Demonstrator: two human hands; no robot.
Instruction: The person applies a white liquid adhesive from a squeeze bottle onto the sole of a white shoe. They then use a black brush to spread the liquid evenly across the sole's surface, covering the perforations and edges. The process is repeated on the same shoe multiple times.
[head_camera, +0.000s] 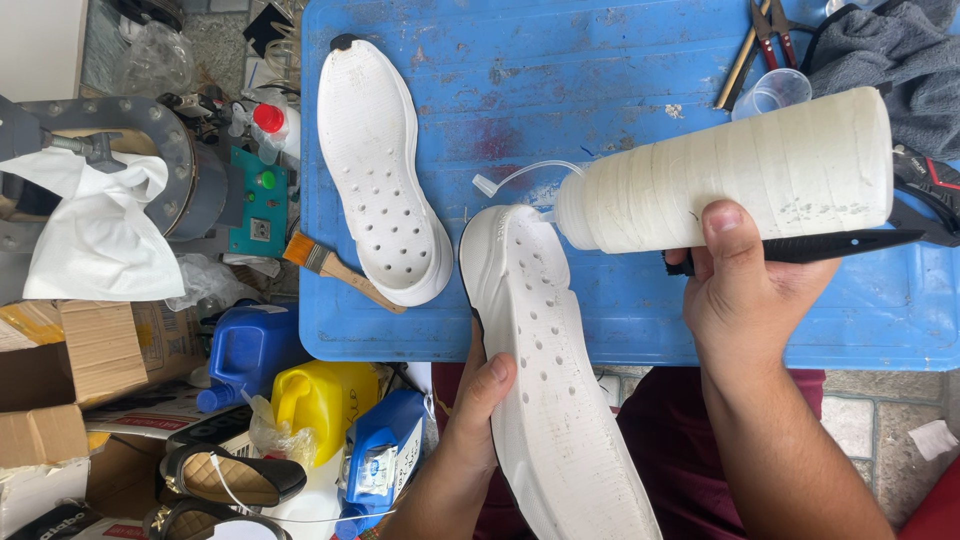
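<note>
Gripping a sole (560, 400) lengthwise, the left hand (475, 415) steadies it; the right hand (745, 300) clasps a bottle (730, 175), nozzle just above the toe.

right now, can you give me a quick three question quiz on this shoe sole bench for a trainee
1. True or false: the right hand holds the white squeeze bottle tipped on its side.
2. Which does the left hand grip? A) the paintbrush B) the white sole over the lap C) the yellow jug
3. Where does the second white sole lie?

Key
1. True; its thin nozzle tube points toward the held sole's front end.
2. B
3. Flat on the blue table, left of the held sole, no hand on it.
</note>
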